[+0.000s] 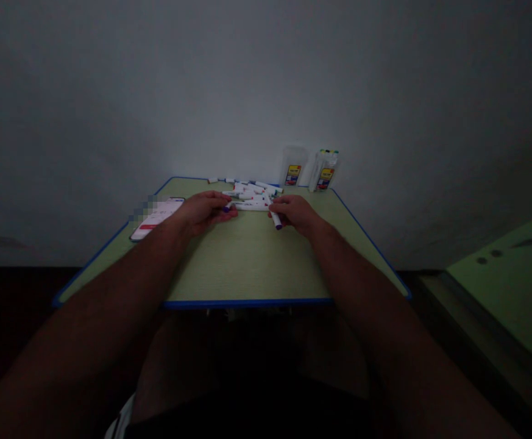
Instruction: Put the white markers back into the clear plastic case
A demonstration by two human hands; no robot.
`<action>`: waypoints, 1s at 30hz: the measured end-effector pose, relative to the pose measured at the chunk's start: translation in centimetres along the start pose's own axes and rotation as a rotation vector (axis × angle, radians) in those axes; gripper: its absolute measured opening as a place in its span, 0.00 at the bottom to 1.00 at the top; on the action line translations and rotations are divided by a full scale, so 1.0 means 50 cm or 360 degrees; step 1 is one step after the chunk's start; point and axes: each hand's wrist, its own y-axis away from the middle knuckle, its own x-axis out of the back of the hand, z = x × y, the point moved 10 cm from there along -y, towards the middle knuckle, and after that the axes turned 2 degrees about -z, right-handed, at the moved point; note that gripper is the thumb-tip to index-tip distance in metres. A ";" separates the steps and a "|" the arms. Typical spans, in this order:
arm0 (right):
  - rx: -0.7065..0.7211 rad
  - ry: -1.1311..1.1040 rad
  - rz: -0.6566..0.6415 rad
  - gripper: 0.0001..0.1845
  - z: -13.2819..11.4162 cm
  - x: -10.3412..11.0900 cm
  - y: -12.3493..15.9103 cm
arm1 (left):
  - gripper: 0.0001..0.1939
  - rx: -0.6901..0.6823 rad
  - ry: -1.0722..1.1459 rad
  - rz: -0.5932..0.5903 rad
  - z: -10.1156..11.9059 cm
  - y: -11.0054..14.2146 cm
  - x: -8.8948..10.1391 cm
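Several white markers with coloured caps lie in a loose pile (pixel 253 194) at the far middle of a green table with a blue edge (pixel 247 268). My left hand (pixel 204 211) rests beside the pile with its fingers curled round a marker with a dark blue cap (pixel 228 208). My right hand (pixel 295 213) is closed on another white marker with a dark cap (pixel 276 221), its tip pointing toward me.
Two clear plastic marker boxes stand at the table's far right: one looks empty (pixel 292 166), the other holds markers (pixel 323 170). A phone with a lit screen (pixel 156 217) lies at the left. Another green table (pixel 512 274) is at the right. A grey wall is behind.
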 end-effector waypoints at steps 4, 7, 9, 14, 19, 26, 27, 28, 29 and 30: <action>-0.0015 -0.0005 -0.0001 0.05 0.004 0.001 -0.002 | 0.09 -0.0004 -0.0031 -0.0006 -0.001 -0.002 0.003; -0.0019 -0.0009 -0.0005 0.06 0.006 0.002 -0.003 | 0.10 0.0005 -0.0032 0.0015 0.001 0.002 0.003; -0.0012 -0.0008 -0.0015 0.05 0.007 0.002 -0.005 | 0.10 0.0015 -0.0025 0.0031 0.002 0.006 0.002; -0.0002 -0.0045 -0.0061 0.04 0.009 -0.002 -0.008 | 0.08 0.0039 -0.0015 -0.0006 0.002 0.009 -0.007; -0.0030 -0.0058 -0.0074 0.03 0.006 -0.005 -0.001 | 0.07 0.0062 -0.0011 -0.0014 -0.003 0.004 -0.005; -0.0021 -0.0045 -0.0066 0.05 0.007 -0.005 -0.005 | 0.08 0.0038 -0.0024 0.0001 -0.004 0.002 0.000; -0.0011 -0.0042 -0.0068 0.04 0.007 -0.005 -0.006 | 0.08 0.0032 -0.0025 0.0001 -0.004 0.002 0.001; 0.0000 -0.0038 -0.0071 0.03 0.007 -0.005 -0.007 | 0.09 0.0025 -0.0025 0.0003 -0.003 0.002 0.001; 0.0014 -0.0028 -0.0073 0.02 0.006 -0.005 -0.008 | 0.09 0.0018 -0.0021 0.0007 -0.003 0.002 0.002; 0.0029 -0.0008 -0.0075 0.01 0.004 -0.005 -0.008 | 0.09 0.0010 -0.0016 0.0011 -0.002 0.002 0.002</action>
